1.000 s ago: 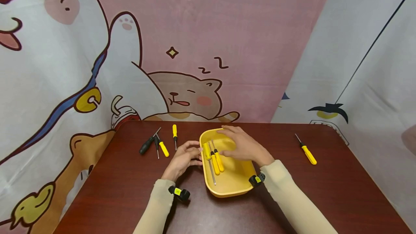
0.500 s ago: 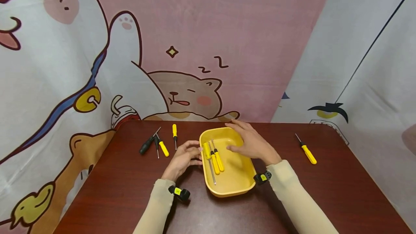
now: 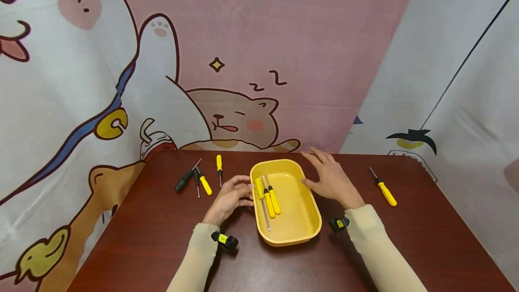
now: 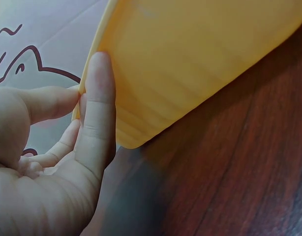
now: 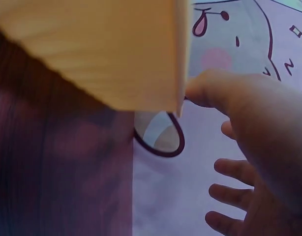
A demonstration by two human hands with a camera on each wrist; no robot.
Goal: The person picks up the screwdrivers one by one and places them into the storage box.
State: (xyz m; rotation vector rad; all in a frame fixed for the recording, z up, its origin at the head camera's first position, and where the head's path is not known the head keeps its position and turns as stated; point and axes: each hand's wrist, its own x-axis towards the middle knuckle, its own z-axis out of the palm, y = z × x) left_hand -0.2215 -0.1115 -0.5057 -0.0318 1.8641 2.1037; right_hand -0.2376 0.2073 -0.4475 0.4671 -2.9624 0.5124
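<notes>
Yellow tray (image 3: 302,224) at the middle of the dark worktop (image 3: 405,247), three yellow-handled screwdrivers (image 3: 269,199) lying inside along its 9 o'clock wall. Left hand (image 3: 229,197) at the tray's 9 o'clock rim, thumb and fingers curled and pinching the lip. Right hand (image 3: 332,178) at the 3 o'clock side, fingers spread and relaxed, thumb just touching the rim, nothing held.

Probably light, stiff moulded plastic with smooth, somewhat slippery walls; rolled lip the likeliest hold, one grip on each long side to keep it level, since loose tools inside would slide and rattle if tipped.

Head view alone gives the layout: a cluster of small screwdrivers (image 3: 194,180) at 10 o'clock of the tray, another yellow one (image 3: 383,187) well apart at 3 o'clock. Left wrist view adds the close contact, fingers (image 4: 99,105) flat against the outer wall (image 4: 200,59) and thumb at the edge. Right wrist view shows the thumb tip (image 5: 202,91) meeting the tray's corner (image 5: 141,59), remaining fingers splayed in open air.
</notes>
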